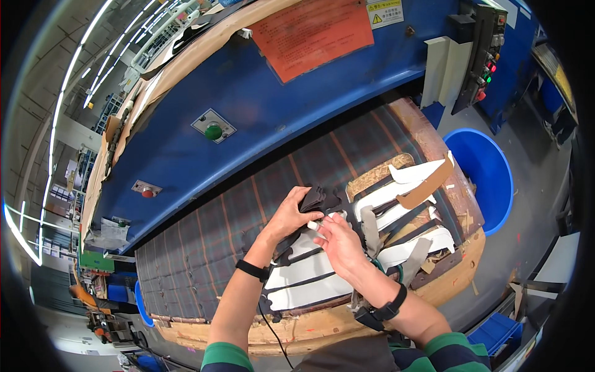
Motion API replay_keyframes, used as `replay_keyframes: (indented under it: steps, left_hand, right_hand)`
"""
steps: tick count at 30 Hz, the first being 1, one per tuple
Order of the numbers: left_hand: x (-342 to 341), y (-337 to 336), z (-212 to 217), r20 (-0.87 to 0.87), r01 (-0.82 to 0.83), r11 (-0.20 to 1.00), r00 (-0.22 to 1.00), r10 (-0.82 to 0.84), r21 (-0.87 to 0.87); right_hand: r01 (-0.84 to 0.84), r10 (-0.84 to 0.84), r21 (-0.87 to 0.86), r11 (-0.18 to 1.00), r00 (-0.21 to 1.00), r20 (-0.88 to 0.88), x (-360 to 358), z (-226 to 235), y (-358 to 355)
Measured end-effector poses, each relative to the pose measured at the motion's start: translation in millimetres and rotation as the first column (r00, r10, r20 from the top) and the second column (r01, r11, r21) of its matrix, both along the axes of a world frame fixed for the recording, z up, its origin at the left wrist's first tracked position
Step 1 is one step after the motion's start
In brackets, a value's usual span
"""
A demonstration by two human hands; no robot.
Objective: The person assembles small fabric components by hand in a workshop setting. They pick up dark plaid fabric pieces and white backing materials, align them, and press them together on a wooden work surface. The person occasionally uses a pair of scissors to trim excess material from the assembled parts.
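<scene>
My left hand (289,215) is closed on a small stack of dark fabric pieces (320,198), thumb below and fingers above. Close beside it, my right hand (342,247) has its thumb and fingers bent in toward the stack. A small white bit (313,225) shows at its thumb tip; whether it is a cover or a held scrap I cannot tell. Under both hands lie white cut strips (310,271) with dark gaps between them. Grey fabric pieces (370,230) lie just right of my right hand.
Dark plaid cloth (217,248) covers the wood-edged table (297,338). A blue machine beam (167,155) with a green button (213,131) spans the far side. Brown and white offcuts (427,186) lie at right, near a blue bin (489,180). A black cable (276,338) hangs over the near edge.
</scene>
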State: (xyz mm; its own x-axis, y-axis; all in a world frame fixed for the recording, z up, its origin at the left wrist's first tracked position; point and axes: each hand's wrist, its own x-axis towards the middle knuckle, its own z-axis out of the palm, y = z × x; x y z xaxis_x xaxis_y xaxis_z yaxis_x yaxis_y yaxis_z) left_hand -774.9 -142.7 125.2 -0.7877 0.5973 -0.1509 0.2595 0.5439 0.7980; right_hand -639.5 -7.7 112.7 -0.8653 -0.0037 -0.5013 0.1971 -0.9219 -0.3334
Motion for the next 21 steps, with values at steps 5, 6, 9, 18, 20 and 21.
replay_keyframes:
  steps: [5, 6, 9, 18, 20, 21]
  left_hand:
    - [5, 6, 5, -0.136, 0.044, 0.994, 0.989, -0.057, -0.099]
    - [3, 7, 6, -0.110, 0.049, 0.994, 0.992, -0.059, -0.093]
    - [-1, -1, -1, -0.026, 0.016, 0.998, 0.999, -0.018, -0.057]
    - [-7, -3, -3, 0.132, -0.042, 0.999, 0.991, 0.039, 0.020]
    - [-4, -2, -1, 0.154, -0.091, 0.995, 0.985, 0.084, 0.044]
    - [0, 1, 2, 0.169, -0.119, 0.991, 0.980, 0.108, 0.055]
  right_hand:
    - [-0.001, 0.000, -0.024, 1.000, 1.000, -0.010, 13, 15, 7]
    - [0.023, -0.024, -0.048, 0.999, 1.000, -0.003, 7, 2, 3]
    - [0.013, -0.017, -0.124, 0.992, 0.999, -0.034, -1, -7, 0]
    - [-0.104, 0.082, -0.136, 0.985, 0.984, -0.159, -11, -13, 4]
    - [-0.123, 0.089, -0.171, 0.978, 0.977, -0.193, -12, -14, 5]
    - [-0.122, 0.088, -0.164, 0.979, 0.976, -0.198, -12, -17, 4]
